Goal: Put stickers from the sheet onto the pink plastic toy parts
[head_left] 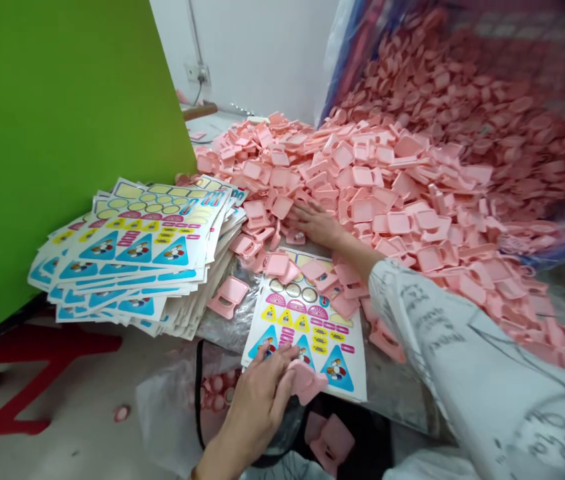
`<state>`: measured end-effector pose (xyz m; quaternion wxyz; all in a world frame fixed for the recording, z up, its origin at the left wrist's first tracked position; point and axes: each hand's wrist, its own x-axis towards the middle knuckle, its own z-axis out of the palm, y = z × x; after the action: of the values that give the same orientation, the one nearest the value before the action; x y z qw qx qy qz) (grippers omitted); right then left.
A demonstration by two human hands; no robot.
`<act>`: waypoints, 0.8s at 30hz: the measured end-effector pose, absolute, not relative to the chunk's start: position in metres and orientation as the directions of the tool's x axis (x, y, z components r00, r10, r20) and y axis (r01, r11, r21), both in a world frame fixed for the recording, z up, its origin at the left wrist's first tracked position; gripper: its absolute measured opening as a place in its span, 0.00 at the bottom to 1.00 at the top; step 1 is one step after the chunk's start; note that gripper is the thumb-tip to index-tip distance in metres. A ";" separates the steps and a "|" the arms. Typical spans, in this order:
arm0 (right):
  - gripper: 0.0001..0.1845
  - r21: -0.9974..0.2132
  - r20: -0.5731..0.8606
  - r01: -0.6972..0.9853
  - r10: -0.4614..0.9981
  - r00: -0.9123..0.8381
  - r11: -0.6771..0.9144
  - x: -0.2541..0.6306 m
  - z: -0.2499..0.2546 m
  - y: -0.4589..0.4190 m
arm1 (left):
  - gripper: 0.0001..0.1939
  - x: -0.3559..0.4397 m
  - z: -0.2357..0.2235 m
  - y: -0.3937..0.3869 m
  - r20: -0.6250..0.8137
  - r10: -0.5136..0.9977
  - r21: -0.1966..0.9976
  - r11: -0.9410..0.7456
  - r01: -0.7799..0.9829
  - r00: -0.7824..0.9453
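Note:
My left hand (266, 385) is at the near edge of a sticker sheet (330, 327), its thumb and fingers closed on a small pink plastic piece (307, 382). The sheet is printed with blue triangles, yellow shapes and pink half-circles. Several pink pieces (278, 264) lie over its far part. My right hand (318, 225) reaches across to the near side of a large heap of pink plastic pieces (362, 177). Its fingers are stretched out among them, and I see nothing gripped there.
A thick stack of sticker sheets (137, 247) fans out on the left, beside a green panel (62, 133). Behind the heap, a tipped sack (487, 113) spills more pink pieces. Below the table edge are a red stool (37, 363) and a dark container holding pink pieces (331, 440).

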<state>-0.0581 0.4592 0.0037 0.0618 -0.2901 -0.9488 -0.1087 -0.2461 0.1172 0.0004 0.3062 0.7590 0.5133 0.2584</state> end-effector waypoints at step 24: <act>0.18 -0.678 0.026 0.677 0.929 -0.368 0.287 0.033 0.048 0.147 | 0.16 -0.233 0.015 0.139 -0.163 0.975 0.940 0.106 0.324 0.153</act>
<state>0.0325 0.1469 0.0483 0.2146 -0.5196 -0.7730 0.2941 -0.2333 0.1387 0.0147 0.4899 0.5800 0.5597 0.3323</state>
